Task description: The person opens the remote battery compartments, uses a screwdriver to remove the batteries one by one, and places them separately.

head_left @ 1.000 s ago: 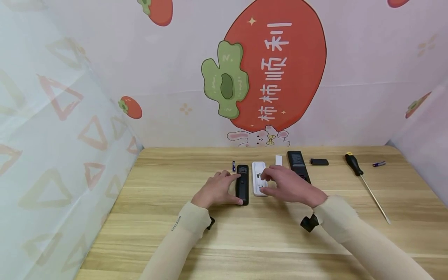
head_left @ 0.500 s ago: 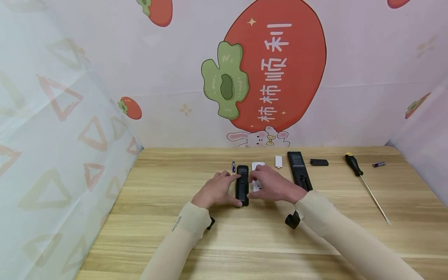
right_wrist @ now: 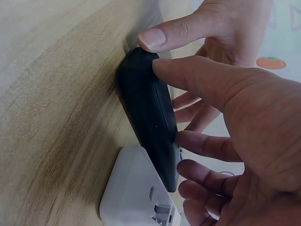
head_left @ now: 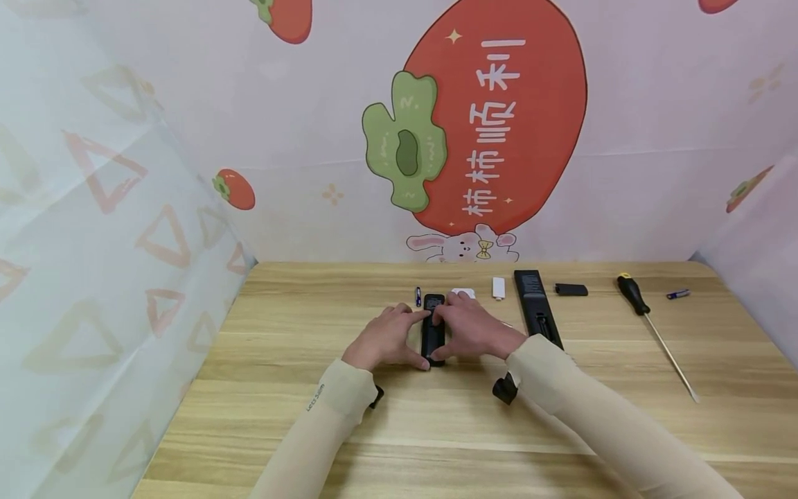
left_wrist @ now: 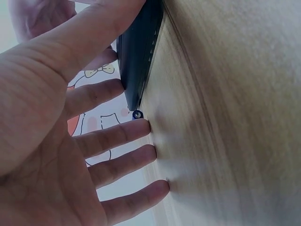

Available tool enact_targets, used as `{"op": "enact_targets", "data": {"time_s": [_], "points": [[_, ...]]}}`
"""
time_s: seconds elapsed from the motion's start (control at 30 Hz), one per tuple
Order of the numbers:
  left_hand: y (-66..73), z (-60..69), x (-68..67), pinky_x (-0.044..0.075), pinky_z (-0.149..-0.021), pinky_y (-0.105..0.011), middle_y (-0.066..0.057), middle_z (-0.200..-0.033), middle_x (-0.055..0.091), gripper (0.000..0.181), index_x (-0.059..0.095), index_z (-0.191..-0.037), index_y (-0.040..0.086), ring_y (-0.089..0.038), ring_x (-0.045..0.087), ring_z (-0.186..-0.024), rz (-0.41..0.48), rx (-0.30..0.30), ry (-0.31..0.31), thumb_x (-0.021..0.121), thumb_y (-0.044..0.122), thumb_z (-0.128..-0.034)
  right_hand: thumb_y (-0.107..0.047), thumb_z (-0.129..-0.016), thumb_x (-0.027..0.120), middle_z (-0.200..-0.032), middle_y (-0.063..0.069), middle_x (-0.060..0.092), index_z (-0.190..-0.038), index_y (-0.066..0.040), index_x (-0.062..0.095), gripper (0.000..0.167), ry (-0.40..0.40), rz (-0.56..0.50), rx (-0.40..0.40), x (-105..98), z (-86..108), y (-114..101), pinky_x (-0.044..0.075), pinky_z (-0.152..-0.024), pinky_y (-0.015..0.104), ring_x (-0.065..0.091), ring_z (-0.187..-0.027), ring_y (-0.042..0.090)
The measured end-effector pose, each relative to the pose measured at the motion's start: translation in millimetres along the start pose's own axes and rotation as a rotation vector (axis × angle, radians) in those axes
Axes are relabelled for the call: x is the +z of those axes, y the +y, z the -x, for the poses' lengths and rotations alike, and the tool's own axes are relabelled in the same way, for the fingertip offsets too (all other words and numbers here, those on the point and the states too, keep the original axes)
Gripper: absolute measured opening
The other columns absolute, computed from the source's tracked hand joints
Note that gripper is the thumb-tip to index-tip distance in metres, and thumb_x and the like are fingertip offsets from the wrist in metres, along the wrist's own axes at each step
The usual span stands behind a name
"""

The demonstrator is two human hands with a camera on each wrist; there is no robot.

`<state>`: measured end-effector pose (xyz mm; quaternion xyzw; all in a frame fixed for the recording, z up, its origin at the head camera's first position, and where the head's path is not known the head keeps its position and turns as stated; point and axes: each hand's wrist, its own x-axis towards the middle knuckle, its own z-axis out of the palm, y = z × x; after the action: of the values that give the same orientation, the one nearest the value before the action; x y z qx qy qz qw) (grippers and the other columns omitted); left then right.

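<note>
A black remote control [head_left: 433, 339] lies back side up on the table. My left hand [head_left: 386, 338] touches it from the left, its thumb at the near end and index finger farther up. In the left wrist view the other fingers [left_wrist: 117, 136] are straight and spread, their tips by the tabletop. From the right, my right hand [head_left: 472, 327] rests thumb and index fingertips on the same remote; its remaining fingers are loosely bent. A white remote [right_wrist: 131, 188] with an uncovered battery bay lies close beside it, mostly hidden under the right hand in the head view.
A blue battery [head_left: 418, 296] lies just left of the black remote. Farther right are a white battery cover [head_left: 498, 288], a larger black remote [head_left: 535, 301] with an exposed bay, a black cover [head_left: 571, 290], a screwdriver [head_left: 648, 319] and another battery [head_left: 678, 294].
My right hand has moved left from over the white remote to the black remote and now touches it. The left hand stays in place.
</note>
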<state>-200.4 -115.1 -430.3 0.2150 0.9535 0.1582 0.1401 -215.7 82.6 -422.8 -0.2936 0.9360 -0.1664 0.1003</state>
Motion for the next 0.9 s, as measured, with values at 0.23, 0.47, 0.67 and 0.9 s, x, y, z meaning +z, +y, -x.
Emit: {"op": "enact_targets", "data": {"time_s": [0.23,0.47,0.67,0.9], "points": [[1.1,-1.4,-0.1,0.045,-0.103,-0.051,-0.009,-0.138,0.053,0.096,0.049,-0.153,0.020,-0.030,0.050,-0.126,-0.013,-0.006,0.004,0.091,0.051,-0.0716,-0.045,-0.073,0.091,-0.105,0.007,0.053,-0.107,-0.008,0.070,0.054,-0.017,0.015,0.002,-0.4,-3.0,-1.5,0.043,-0.091,0.042,0.045,-0.100,0.026],[1.9,-1.5,0.1,0.045,-0.103,-0.050,-0.010,-0.138,0.053,0.096,0.049,-0.153,0.020,-0.030,0.050,-0.126,-0.012,-0.014,0.001,0.091,0.050,-0.0714,-0.042,-0.073,0.092,-0.103,0.007,0.052,-0.104,-0.008,0.069,0.052,-0.028,0.003,-0.001,0.8,-5.0,-2.9,0.042,-0.089,0.042,0.043,-0.097,0.026],[2.6,-1.0,-0.3,0.046,-0.101,-0.048,-0.009,-0.137,0.054,0.097,0.049,-0.153,0.020,-0.029,0.051,-0.125,-0.013,-0.016,-0.001,0.091,0.050,-0.0713,-0.040,-0.071,0.092,-0.103,0.008,0.053,-0.102,-0.007,0.068,0.051,-0.028,-0.013,0.010,1.5,-7.1,-4.9,0.039,-0.088,0.045,0.043,-0.097,0.027],[1.5,-1.8,-0.3,0.047,-0.099,-0.046,-0.008,-0.134,0.055,0.095,0.050,-0.152,0.021,-0.027,0.051,-0.121,-0.010,-0.012,0.000,0.091,0.050,-0.0709,-0.040,-0.070,0.093,-0.105,0.008,0.054,-0.102,-0.008,0.067,0.053,-0.024,0.008,0.025,-0.3,-9.4,-7.5,0.037,-0.088,0.045,0.042,-0.101,0.028]]}}
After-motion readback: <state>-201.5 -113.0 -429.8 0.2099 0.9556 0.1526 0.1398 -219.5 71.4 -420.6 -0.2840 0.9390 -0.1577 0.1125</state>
